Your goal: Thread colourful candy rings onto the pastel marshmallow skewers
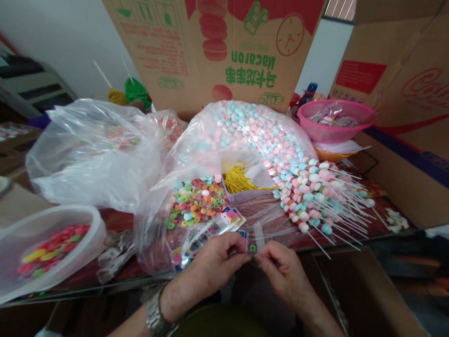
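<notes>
Basically, a green candy ring (252, 248) is being pinched inside a clear plastic sleeve (258, 236) by the left hand (212, 264) and right hand (284, 276), fingertips (239, 248) nearly closed, to steady it.

A link-bracelet watch (155, 314) (silver-toned, with chunky links) sits on the left wrist (167, 299) at lower left of the frame; a dark olive garment (219, 323) shows at bottom centre.

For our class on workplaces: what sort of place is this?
Probably a small sweets-packing workshop: a carton printed Macaron, a big plastic bag of pastel candies, candy skewers, and a clear packet beside printed wrappers.
</notes>
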Tool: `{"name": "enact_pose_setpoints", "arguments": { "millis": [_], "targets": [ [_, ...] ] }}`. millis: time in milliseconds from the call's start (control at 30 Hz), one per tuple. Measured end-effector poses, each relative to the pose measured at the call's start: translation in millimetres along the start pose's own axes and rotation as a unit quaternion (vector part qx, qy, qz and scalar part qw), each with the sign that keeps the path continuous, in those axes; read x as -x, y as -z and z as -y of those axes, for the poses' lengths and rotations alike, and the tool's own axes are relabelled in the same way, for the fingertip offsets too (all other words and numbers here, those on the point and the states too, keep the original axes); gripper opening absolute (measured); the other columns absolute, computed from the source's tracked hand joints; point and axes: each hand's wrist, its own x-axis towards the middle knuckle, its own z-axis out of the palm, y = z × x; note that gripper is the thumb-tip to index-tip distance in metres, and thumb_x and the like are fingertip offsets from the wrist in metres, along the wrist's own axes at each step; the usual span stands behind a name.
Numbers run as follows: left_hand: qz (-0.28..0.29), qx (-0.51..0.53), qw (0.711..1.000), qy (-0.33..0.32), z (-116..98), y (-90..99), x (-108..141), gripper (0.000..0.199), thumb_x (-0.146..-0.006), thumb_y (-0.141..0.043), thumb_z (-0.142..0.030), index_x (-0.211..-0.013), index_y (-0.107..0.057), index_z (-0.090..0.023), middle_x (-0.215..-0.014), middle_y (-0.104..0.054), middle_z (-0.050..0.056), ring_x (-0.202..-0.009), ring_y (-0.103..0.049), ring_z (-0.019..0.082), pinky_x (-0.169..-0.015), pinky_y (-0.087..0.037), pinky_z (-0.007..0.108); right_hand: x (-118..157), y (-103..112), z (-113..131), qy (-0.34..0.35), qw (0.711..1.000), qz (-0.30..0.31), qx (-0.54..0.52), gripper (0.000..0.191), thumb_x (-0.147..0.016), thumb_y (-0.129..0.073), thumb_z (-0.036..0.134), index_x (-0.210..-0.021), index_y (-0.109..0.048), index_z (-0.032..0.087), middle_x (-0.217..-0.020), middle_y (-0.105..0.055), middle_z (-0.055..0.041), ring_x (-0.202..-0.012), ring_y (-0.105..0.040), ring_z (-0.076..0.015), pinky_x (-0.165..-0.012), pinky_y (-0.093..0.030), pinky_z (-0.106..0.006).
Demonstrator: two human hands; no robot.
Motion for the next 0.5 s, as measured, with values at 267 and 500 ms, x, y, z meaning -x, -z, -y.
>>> {"name": "enact_pose_setpoints", "arguments": {
  "millis": [267,500],
  "targets": [
    [0.009,0.101,0.994,-0.034,13.6,-3.2,-3.4,0.027,-0.084,-0.051,-0.031,-0.062,-0.053,-0.014,-0.057,-0.046,-0.004,-0.054,-0.041,0.008,-0.051,-0.033,0.018,-7.6,34.6,-20.4,-0.144,0.985,-0.075,-0.054,0.048,-0.088,-0.04,0.055,-0.057,-0.048,0.019,-0.051,-0.046,0.0023,-0.051,-0.044,-0.0128,-0.05,-0.035,-0.024],
    [-0.016,-0.034,0.989,-0.143,14.5,9.9,-2.8,0.028,-0.09,-0.047,-0.029,-0.068,-0.058,-0.015,-0.06,-0.052,-0.002,-0.058,-0.047,0.009,-0.055,-0.034,0.019,-13.5,57.3,-11.7,-0.135,0.976,-0.066,-0.16,0.053,-0.078,-0.06,0.047,-0.123,-0.05,0.022,-0.113,-0.06,-0.0077,-0.097,-0.058,-0.0213,-0.081,-0.046,-0.033]
  ]
}}
